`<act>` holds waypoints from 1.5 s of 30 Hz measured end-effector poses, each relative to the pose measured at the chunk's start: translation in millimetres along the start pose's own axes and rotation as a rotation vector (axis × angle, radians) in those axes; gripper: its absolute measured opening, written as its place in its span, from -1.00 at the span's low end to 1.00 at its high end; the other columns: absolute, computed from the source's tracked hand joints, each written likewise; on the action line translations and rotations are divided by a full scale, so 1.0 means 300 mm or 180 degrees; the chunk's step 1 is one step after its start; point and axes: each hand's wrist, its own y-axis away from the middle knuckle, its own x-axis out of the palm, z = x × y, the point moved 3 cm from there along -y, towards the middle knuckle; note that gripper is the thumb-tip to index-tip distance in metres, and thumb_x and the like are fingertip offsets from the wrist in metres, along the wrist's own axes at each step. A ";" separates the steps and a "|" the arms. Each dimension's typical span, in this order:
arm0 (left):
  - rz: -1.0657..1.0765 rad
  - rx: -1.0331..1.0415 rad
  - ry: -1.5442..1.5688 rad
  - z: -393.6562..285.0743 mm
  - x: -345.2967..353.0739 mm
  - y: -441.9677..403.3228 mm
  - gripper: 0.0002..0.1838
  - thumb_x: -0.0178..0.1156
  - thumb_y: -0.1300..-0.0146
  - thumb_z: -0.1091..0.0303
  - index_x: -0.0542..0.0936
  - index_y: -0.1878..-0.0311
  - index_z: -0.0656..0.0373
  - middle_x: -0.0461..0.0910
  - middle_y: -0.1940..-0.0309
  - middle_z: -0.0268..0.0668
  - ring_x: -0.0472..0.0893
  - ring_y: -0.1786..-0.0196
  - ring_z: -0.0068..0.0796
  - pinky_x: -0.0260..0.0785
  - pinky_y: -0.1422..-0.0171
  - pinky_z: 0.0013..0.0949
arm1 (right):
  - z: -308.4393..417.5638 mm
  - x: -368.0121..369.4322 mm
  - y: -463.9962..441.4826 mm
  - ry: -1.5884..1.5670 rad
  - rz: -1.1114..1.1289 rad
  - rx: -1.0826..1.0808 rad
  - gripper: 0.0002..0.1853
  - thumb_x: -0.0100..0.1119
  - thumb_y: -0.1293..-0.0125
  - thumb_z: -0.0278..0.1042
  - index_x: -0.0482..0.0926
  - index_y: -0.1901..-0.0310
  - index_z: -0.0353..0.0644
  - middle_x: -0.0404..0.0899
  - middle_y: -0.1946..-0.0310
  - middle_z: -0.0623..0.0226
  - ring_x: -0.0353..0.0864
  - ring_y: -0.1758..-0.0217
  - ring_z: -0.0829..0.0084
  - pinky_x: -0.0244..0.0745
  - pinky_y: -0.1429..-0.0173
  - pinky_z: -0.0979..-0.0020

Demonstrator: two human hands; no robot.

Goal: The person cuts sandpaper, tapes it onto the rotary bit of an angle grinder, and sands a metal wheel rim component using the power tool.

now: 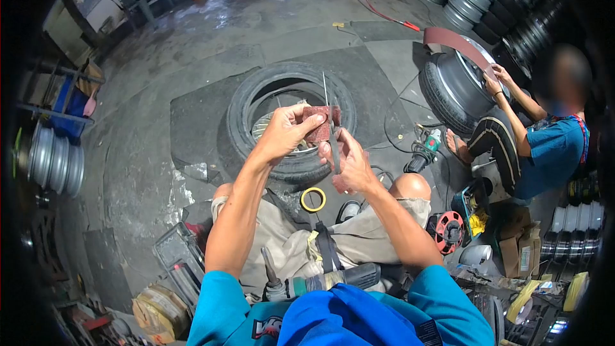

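Observation:
My left hand pinches a small piece of reddish-brown sandpaper between thumb and fingers, in front of my chest. My right hand is closed around a slim grey metal tool, right against the sandpaper's edge. A thin pointed piece of metal sticks up beyond the sandpaper; how it joins the grey tool is unclear. Another reddish scrap shows under my right hand. Beyond both hands lies a tire, flat on the floor, with a spoked wheel part visible inside its opening.
A yellow tape roll lies near my knees, and a power tool rests across my lap. At right, a seated co-worker holds a long brown abrasive strip by a tired wheel. A green power tool and cords lie between us.

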 end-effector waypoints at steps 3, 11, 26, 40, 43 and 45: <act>0.0000 -0.0010 0.0087 0.019 -0.010 -0.008 -0.74 0.36 -0.56 0.24 0.78 -0.09 0.24 0.77 0.19 -0.41 0.66 0.17 -0.68 0.54 0.07 -0.45 | -0.010 0.005 0.003 -0.0096 0.0032 0.0075 -0.54 0.45 -0.51 0.06 0.47 0.07 -0.18 0.55 0.31 0.51 0.51 0.27 0.67 0.48 0.16 0.52; 0.0665 -0.0240 0.0079 0.066 0.128 -0.029 -0.78 0.34 -0.57 0.23 0.72 0.13 0.20 0.69 0.38 -0.43 0.57 0.38 -0.68 0.39 0.36 -0.48 | -0.075 -0.039 0.143 -0.0252 -0.0282 0.0409 -0.32 0.20 -0.57 0.37 0.49 -0.29 -0.16 0.66 0.15 0.32 0.61 0.36 0.59 0.42 0.35 0.49; 0.1440 -0.1355 0.0553 0.264 0.305 -0.157 -0.76 0.38 -0.56 0.16 0.70 0.14 0.14 0.68 0.37 -0.43 0.55 0.40 -0.69 0.39 0.36 -0.52 | -0.207 -0.142 0.279 -0.0366 -0.1244 0.1007 -0.40 0.36 -0.51 0.29 0.53 0.09 -0.23 0.64 0.35 0.33 0.61 0.37 0.52 0.47 0.25 0.46; 0.0786 -0.1006 -0.0037 0.116 0.169 -0.070 -0.58 0.18 -0.68 0.09 0.61 -0.36 0.19 0.74 0.07 -0.31 0.75 0.22 -0.55 0.60 0.30 -0.50 | -0.073 -0.825 0.093 0.0978 -0.1326 0.1134 -0.20 0.37 -0.35 0.52 0.64 -0.07 -0.24 0.68 0.25 0.37 0.57 0.25 0.59 0.45 0.17 0.48; 0.0889 -0.0866 -0.0118 0.097 0.173 -0.054 -0.57 0.22 -0.66 0.07 0.63 -0.35 0.19 0.74 0.10 -0.33 0.76 0.23 -0.54 0.60 0.31 -0.49 | -0.115 -1.005 0.038 0.1611 -0.1406 0.1629 -0.04 0.41 -0.23 0.63 0.64 -0.12 -0.32 0.63 0.19 0.32 0.56 0.10 0.47 0.50 -0.01 0.37; 0.0600 -0.0816 -0.0451 0.079 0.156 -0.041 -0.59 0.29 -0.62 0.06 0.74 -0.17 0.26 0.76 0.19 -0.34 0.72 0.28 -0.58 0.55 0.29 -0.49 | -0.244 -1.203 0.014 0.2236 -0.1957 0.1377 -0.35 0.51 -0.34 0.32 0.70 0.05 -0.24 0.72 0.30 0.32 0.69 0.23 0.45 0.55 0.15 0.40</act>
